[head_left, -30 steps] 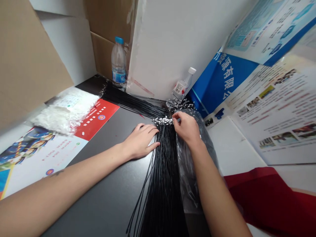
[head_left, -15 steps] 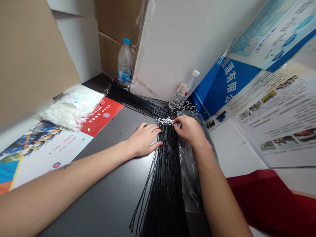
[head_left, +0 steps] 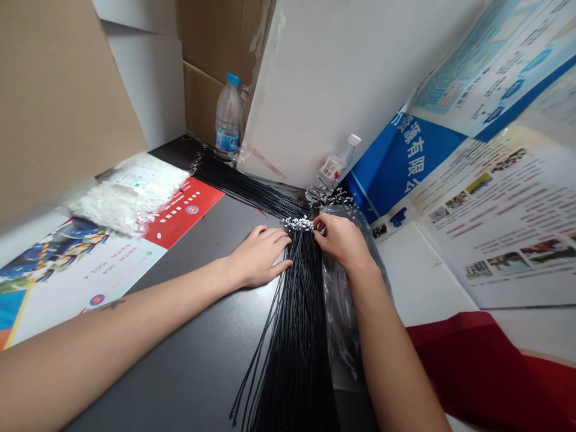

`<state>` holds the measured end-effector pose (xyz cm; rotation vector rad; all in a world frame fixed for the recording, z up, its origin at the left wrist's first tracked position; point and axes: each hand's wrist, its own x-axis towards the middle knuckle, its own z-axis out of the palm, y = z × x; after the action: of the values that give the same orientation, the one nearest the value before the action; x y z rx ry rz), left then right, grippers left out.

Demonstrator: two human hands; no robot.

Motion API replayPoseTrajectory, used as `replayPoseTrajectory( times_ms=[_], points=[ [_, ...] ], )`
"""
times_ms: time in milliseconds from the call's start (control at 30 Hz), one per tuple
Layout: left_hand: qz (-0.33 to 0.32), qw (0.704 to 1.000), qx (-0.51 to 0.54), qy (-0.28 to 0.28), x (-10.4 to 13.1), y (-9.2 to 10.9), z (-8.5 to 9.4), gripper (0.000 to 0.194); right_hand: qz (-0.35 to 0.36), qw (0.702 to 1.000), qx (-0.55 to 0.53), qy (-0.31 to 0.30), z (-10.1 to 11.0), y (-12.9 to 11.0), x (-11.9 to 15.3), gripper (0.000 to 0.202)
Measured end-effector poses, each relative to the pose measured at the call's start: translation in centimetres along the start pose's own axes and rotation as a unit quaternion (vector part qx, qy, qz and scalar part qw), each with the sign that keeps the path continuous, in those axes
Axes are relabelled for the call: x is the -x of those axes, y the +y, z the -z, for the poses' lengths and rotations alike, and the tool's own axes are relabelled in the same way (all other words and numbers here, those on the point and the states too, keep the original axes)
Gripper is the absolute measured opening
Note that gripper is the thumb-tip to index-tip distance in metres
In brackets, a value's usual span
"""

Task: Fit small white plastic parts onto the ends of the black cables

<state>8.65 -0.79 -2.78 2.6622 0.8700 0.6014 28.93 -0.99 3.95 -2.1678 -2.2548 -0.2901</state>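
A thick bundle of long black wires [head_left: 301, 336] runs from the near edge up the table, with small white ends [head_left: 299, 224] gathered at its top. My left hand [head_left: 263, 255] lies flat on the table, fingers spread, its fingertips touching the bundle's left side just below the white ends. At the right edge of these ends, thumb and fingers of my right hand [head_left: 339, 239] are pinched together on black wire; how many strands they hold is hidden. Beneath the right hand and forearm is a clear plastic bag [head_left: 344, 324] with dark contents.
More black wires [head_left: 252, 183] lie across the back of the table. Behind stand a blue-capped bottle [head_left: 227, 120] and a white-capped bottle [head_left: 339, 161]. A white plastic packet [head_left: 130, 192] rests on printed sheets at left. Boards and posters wall the sides; dark red cloth [head_left: 486, 366] is at right.
My right hand has shifted slightly left, staying at the right edge of the white ends. My left hand keeps its place beside the bundle. The view has turned a little.
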Motion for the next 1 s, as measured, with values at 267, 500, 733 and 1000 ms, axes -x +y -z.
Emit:
replayPoseTrajectory(
  times_ms=[267,500,733,1000],
  points=[
    [0.006,1.0,0.011,-0.009,-0.07,-0.01,-0.01,0.045,-0.006,0.999,0.032,0.013,0.27,-0.18,0.21,0.01],
    [0.006,1.0,0.004,-0.011,-0.09,0.08,0.01,0.044,-0.067,0.996,0.021,0.051,-0.23,0.18,0.04,0.019],
    [0.003,1.0,0.008,-0.002,-0.07,-0.09,-0.22,0.044,-0.013,0.998,-0.04,0.053,-0.14,-0.11,0.14,0.023],
    [0.002,1.0,0.007,-0.002,-0.05,-0.1,-0.23,0.044,-0.017,1.0,0.011,-0.005,-0.24,-0.31,0.03,0.023]
  ],
)
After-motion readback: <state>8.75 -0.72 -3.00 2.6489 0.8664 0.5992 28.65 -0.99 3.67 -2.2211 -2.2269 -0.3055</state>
